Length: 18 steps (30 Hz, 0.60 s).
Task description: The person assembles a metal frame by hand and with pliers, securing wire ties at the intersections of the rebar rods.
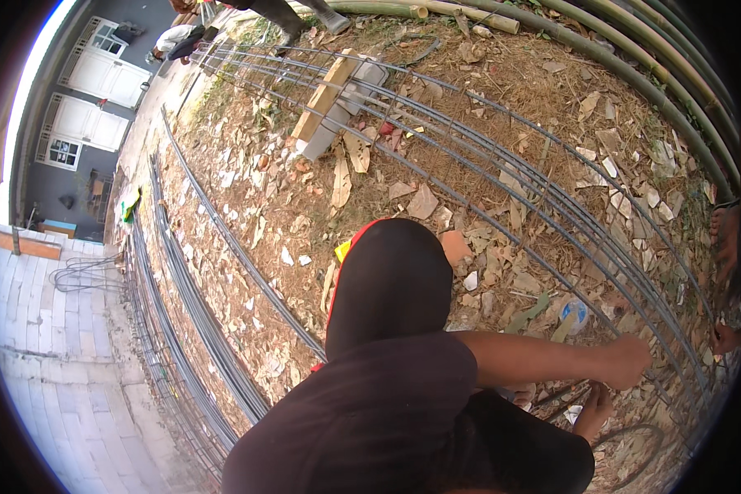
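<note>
My left arm reaches across to the right, past my dark-trousered knee [391, 280]. At its end my left hand [630, 362] is closed over a thin grey steel bar [543, 262], the nearest of a long row. Just below it, beside my other knee [535, 445], my right hand [597, 410] is pinched closed. A thin dark rod or wire [558, 393] runs up to its fingers; what they hold is too small to make out. A wooden block [325, 95] and a grey concrete block [337, 123] lie across the far part of the bars.
Bamboo poles [626, 78] curve along the far right. Another person's foot [724, 230] and hand [724, 337] show at the right edge. Bundled steel bars [193, 317] lie along the left by a pale block wall [58, 362]. Dry leaves and broken tile pieces [422, 202] litter the ground.
</note>
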Available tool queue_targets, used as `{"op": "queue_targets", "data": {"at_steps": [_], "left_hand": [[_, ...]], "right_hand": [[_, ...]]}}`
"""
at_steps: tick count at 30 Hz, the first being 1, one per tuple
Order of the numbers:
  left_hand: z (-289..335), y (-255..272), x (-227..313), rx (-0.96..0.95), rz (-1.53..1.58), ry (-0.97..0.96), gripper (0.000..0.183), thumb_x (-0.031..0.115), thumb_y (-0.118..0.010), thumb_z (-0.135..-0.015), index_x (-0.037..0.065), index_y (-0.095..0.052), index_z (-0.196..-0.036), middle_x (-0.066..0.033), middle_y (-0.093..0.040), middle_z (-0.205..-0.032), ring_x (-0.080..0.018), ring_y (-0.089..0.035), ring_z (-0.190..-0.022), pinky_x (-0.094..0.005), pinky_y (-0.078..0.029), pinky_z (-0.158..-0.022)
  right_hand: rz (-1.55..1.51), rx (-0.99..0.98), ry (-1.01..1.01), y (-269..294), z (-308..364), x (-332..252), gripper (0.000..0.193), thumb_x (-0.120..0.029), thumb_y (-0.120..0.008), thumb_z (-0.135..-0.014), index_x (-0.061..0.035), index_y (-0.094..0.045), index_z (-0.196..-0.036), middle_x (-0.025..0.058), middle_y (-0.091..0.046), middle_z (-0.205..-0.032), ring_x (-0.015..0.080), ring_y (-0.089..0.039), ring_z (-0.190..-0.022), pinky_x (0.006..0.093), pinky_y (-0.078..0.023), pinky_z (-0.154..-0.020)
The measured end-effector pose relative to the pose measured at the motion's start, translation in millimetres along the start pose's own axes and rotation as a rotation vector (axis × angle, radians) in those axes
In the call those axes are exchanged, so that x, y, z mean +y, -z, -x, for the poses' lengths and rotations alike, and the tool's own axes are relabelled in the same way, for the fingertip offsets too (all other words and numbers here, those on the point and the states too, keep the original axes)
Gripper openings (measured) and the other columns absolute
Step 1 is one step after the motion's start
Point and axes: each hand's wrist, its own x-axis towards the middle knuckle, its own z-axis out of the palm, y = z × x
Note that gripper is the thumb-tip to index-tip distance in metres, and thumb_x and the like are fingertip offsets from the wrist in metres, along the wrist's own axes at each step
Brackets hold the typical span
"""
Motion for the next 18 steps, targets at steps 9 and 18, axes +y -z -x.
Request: {"op": "queue_targets", "data": {"at_steps": [9,18], "left_hand": [[2,77,67,-0.221,-0.149,-0.243,0.033,0.031,-0.065,-0.078,0.0,-0.074,-0.072,-0.0188,-0.069,-0.068,-0.0379,-0.069,-0.069,-0.047,-0.053,-0.062],[-27,151,84,-0.375,-0.426,-0.279,0.03,0.035,-0.067,-0.082,0.012,-0.08,-0.094,-0.0096,-0.076,-0.095,-0.0313,-0.071,-0.094,-0.0446,-0.056,-0.078]], "right_hand": [[-0.357,0.349,-0.067,101,16,-70,0.035,-0.029,-0.052,-0.105,-0.0008,-0.065,-0.121,-0.0007,-0.054,-0.095,0.0088,-0.043,-0.084,0.0265,-0.033,-0.073],[-0.423,0.182,0.184,82,-47,-119,0.033,-0.028,-0.053,-0.106,0.0001,-0.063,-0.12,-0.0056,-0.047,-0.083,0.0033,-0.036,-0.068,0.0249,-0.028,-0.061]]}}
